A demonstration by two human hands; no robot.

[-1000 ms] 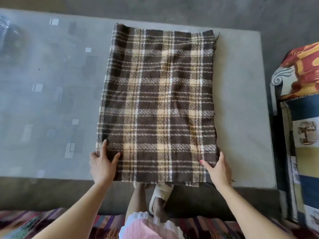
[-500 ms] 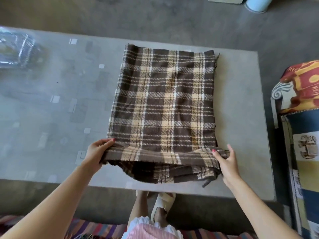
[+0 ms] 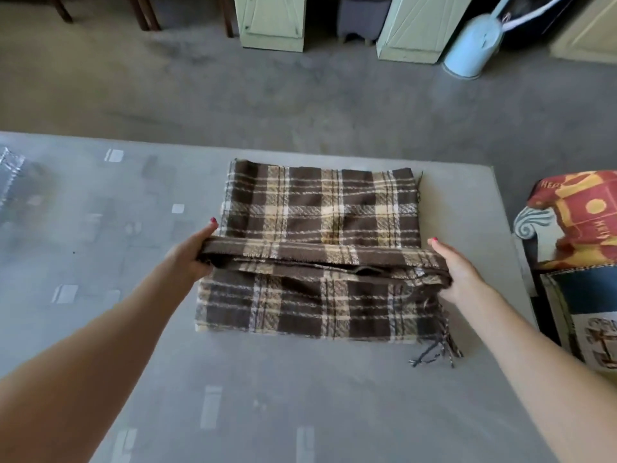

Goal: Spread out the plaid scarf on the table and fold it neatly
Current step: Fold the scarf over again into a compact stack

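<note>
Head view shows the left hand [image 3: 187, 259] and right hand [image 3: 457, 272] each pinching an end of the plaid scarf's [image 3: 320, 208] lifted near edge above the counter [image 3: 100, 262]; uneven travel beyond the hands could skew the fold.

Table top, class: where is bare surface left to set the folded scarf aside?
Bare table lies between the plaid scarf and the near edge, and left of the left hand up to the clear plastic. The strip beyond the right hand is narrow, crowded by scarf fringe.
</note>
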